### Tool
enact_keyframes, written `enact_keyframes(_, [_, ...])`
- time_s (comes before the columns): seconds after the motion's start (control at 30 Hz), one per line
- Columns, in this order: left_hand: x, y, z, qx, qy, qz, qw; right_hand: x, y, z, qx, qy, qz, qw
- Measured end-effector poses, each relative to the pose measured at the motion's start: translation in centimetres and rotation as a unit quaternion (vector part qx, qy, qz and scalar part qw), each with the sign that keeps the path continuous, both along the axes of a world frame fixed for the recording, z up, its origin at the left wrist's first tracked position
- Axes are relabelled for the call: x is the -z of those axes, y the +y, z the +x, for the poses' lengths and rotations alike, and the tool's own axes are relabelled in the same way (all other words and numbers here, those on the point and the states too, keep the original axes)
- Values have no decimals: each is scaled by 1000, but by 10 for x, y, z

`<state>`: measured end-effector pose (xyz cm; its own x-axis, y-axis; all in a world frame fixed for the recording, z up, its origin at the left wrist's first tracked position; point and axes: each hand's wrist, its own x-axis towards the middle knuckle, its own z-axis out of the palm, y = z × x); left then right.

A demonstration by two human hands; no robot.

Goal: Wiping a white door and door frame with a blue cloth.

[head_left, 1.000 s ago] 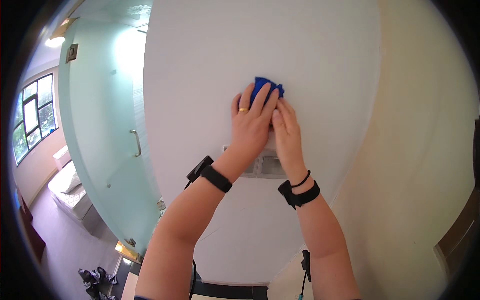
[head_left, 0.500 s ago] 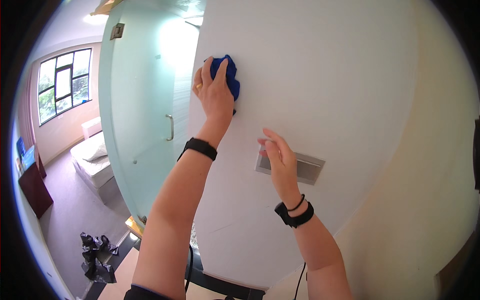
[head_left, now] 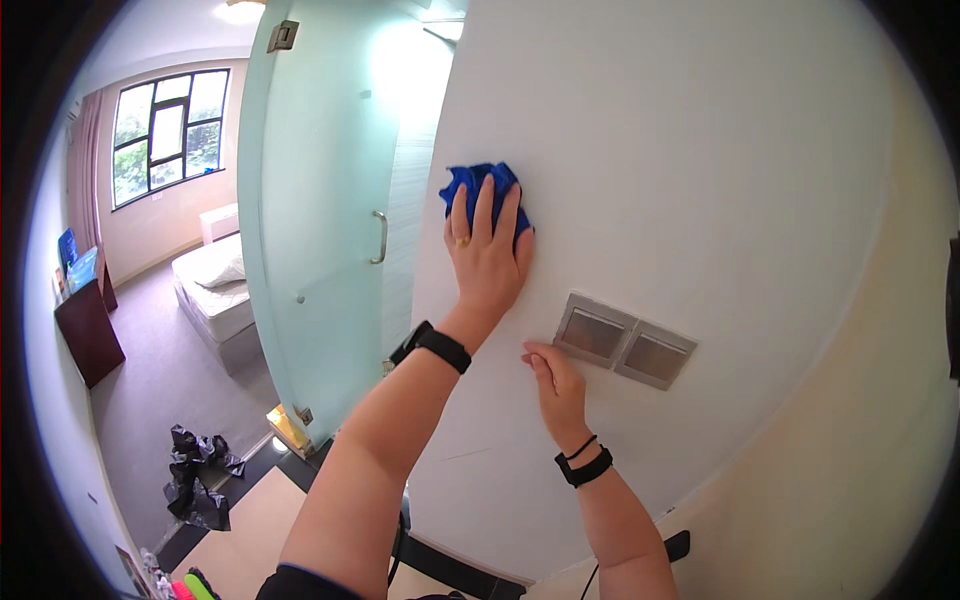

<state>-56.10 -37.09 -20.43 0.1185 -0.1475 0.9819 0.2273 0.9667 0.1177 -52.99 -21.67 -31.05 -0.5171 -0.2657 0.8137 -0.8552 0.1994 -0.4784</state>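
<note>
A crumpled blue cloth (head_left: 487, 190) lies flat against the white wall (head_left: 680, 170), pinned there by my left hand (head_left: 488, 255). The fingers of that hand spread over the cloth, which shows past the fingertips and at both sides. Lower and to the right, my right hand (head_left: 562, 388) is closed, its thumb against the curled fingers, and nothing shows in it. It hovers just below and left of a pair of grey wall switches (head_left: 625, 342).
Left of the wall is a frosted glass door (head_left: 320, 200) with a metal handle (head_left: 379, 237). Beyond it are a bed (head_left: 215, 290), a window (head_left: 170, 135) and a dark brown cabinet (head_left: 90, 335). Black plastic bags (head_left: 198, 480) lie on the floor near the threshold.
My left hand and the cloth have moved down the wall. My right hand has dropped away from the switches and its fingers have curled in. The view has shifted, showing both switches.
</note>
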Motion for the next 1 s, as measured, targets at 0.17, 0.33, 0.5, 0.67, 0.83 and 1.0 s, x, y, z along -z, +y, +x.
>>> enact_keyframes(0.17, [62, -7, 7, 51, -53, -13, 997, -2, -2, 2, 6, 13, 2, 1000])
enact_keyframes(0.33, [80, -22, -1, 92, -37, 18, 995, 3, -2, -3, 10, 29, -13, 999])
enact_keyframes(0.5, [42, -35, 0, 65, -14, -36, 997, -3, -3, 4, -3, 9, -43, 999])
enact_keyframes(0.67, [-28, -62, -17, 64, 42, -10, 997, 4, -3, -3, 29, 3, -23, 999])
enact_keyframes(0.83, [-78, -69, -24, 80, 78, -27, 993, 10, -3, -2, 40, -2, -61, 997])
enact_keyframes(1.0, [-52, -74, -18, 66, 39, -86, 993, 9, -7, 2, 69, 6, -67, 995])
